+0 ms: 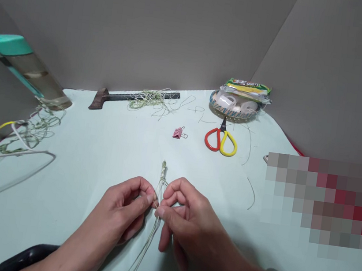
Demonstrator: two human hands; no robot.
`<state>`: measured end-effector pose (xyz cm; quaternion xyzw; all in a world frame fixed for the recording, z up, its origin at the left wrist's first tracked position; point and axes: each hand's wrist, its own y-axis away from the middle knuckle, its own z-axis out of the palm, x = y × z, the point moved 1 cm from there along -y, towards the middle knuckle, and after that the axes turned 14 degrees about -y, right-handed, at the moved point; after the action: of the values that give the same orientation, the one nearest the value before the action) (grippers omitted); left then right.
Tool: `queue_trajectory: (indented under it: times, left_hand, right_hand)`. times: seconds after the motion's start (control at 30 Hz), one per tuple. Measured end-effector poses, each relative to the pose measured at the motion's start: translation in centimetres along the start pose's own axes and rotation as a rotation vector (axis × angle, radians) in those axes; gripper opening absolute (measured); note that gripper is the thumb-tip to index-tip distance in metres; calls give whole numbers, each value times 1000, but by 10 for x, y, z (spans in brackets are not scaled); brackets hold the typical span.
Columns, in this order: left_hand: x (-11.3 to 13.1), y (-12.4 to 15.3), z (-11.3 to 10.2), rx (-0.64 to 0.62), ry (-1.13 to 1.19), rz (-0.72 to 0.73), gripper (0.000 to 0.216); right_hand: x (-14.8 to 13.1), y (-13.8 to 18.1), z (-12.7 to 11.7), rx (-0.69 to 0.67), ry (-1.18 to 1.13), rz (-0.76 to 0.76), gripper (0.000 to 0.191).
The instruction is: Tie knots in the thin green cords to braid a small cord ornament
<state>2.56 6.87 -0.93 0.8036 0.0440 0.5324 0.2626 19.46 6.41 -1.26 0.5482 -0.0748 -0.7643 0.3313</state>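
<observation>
A thin knotted cord of pale green threads (163, 172) lies on the light green table top (105, 152), its knotted end pointing away from me. My left hand (124, 210) and my right hand (183, 216) meet over it, each pinching the threads between thumb and forefinger. The loose thread ends (144, 250) trail down between my wrists toward the near edge.
Red and yellow scissors (221, 141) and a pink binder clip (178, 132) lie beyond my hands. A small basket with tape rolls (237, 103), a tangle of thread (150, 98), a dark tool (119, 97), a teal-capped bottle (23, 70) and a white cable (15, 151) ring the table.
</observation>
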Motion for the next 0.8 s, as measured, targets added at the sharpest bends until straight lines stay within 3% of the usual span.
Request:
queue_trajectory:
  times: [0.5, 0.67, 0.8]
  left_hand:
    - [7, 8, 3, -28, 166, -82, 25]
    - [5, 8, 1, -5, 151, -170, 35]
    - [-7, 8, -2, -9, 154, -226, 39]
  right_hand:
    - [-11, 3, 2, 61, 30, 112, 17]
    - [-4, 3, -1, 26, 21, 152, 21]
    - [2, 1, -3, 23, 116, 57, 10]
